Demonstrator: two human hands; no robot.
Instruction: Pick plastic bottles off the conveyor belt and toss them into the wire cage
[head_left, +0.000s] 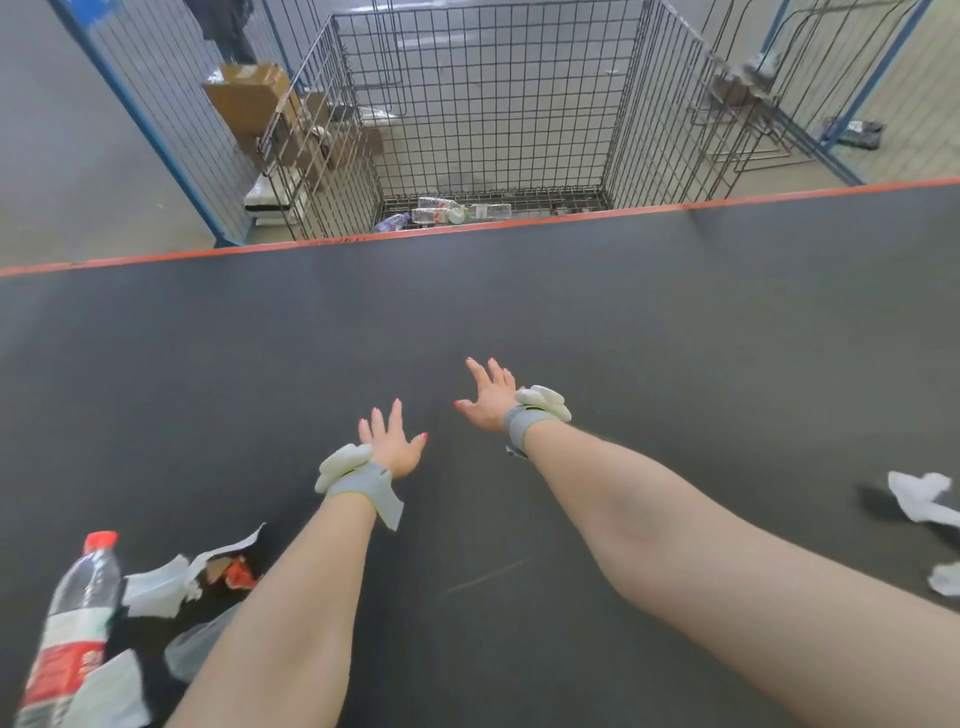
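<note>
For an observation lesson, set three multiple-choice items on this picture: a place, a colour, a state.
1. Where is the red-capped bottle?
A. On the conveyor belt, at the person's left.
B. On a shelf.
C. In a hand.

2. What colour is the belt's far edge strip?
A. Green.
B. Orange.
C. White.

3. How are the left hand and right hand?
A. Both gripping something.
B. Both fists.
C. Both open, empty.

Key: 1A, it lies on the belt; 2B, an orange line borders it; 3C, fingers spread, holding nothing.
</note>
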